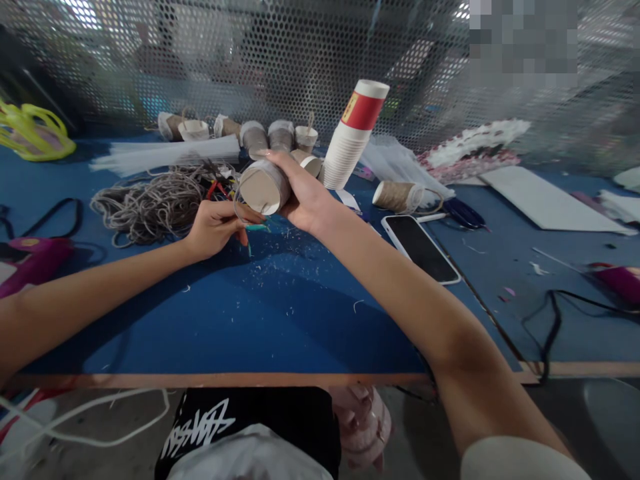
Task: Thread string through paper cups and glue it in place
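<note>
My right hand [304, 193] is wrapped round a paper cup covered in grey twine [264, 185], held on its side above the blue table [280, 320] with its bottom facing me. My left hand [216, 227] is just below and left of the cup, fingers pinched on a thin strand of twine that loops to the cup. A teal-handled tool [256, 229] lies under the left fingers. A loose heap of grey twine [155, 200] lies behind the left hand.
A tilted stack of white and red paper cups [353, 137] stands behind my right hand. Several twine-wrapped cups [255, 137] line the back by a perforated screen. A phone [420, 248] and a wrapped cup [400, 197] lie right. Glue guns sit far left [30, 261] and far right [617, 279].
</note>
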{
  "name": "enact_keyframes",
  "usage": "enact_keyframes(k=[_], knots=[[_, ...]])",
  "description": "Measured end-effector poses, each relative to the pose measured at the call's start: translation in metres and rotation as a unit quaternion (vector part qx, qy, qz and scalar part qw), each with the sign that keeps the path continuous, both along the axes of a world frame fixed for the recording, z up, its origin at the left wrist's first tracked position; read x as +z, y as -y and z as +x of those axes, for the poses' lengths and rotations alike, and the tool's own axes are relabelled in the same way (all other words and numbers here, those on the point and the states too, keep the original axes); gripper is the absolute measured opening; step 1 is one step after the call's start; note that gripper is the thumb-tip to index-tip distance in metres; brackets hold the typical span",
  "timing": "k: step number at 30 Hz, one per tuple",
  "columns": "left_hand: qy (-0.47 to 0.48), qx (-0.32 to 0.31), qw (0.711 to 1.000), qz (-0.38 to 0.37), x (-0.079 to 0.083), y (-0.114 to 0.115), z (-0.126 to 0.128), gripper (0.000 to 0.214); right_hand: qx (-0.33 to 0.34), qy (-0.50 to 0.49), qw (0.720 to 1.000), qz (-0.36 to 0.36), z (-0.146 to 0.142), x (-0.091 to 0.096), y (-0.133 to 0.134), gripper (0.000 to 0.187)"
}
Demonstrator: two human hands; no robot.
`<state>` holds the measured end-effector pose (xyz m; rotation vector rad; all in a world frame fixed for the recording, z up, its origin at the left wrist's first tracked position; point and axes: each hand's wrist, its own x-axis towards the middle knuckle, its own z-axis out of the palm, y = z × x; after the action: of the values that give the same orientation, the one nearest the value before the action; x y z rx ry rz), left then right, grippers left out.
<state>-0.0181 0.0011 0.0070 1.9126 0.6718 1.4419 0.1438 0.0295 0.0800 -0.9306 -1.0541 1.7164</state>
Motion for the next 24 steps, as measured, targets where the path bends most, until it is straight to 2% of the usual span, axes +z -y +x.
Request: enact_keyframes(k=[5,7,11,18,24], knots=[[0.023,0.010,1.000,-0.012,0.002,0.001,0.003,0.029,-0.014,0.052,0.998,-0.037,0.003,-0.010,-0.007,0.061],[0.022,0.028,0.999,-0.027,0.003,0.001,0.004,0.028,0.004,0.084,0.995,-0.056,0.004,-0.016,-0.010,0.063],[0.023,0.062,0.996,-0.065,0.006,0.002,0.006,0.033,0.063,0.147,0.982,-0.103,0.005,-0.022,-0.015,0.061],[0.054,0.077,0.987,-0.129,0.012,0.002,0.010,0.039,0.042,0.146,0.983,-0.105,0.007,-0.017,-0.016,0.053],[0.060,0.059,0.986,-0.142,0.009,-0.001,0.008,0.045,0.059,0.133,0.980,-0.134,0.007,-0.016,-0.016,0.045]])
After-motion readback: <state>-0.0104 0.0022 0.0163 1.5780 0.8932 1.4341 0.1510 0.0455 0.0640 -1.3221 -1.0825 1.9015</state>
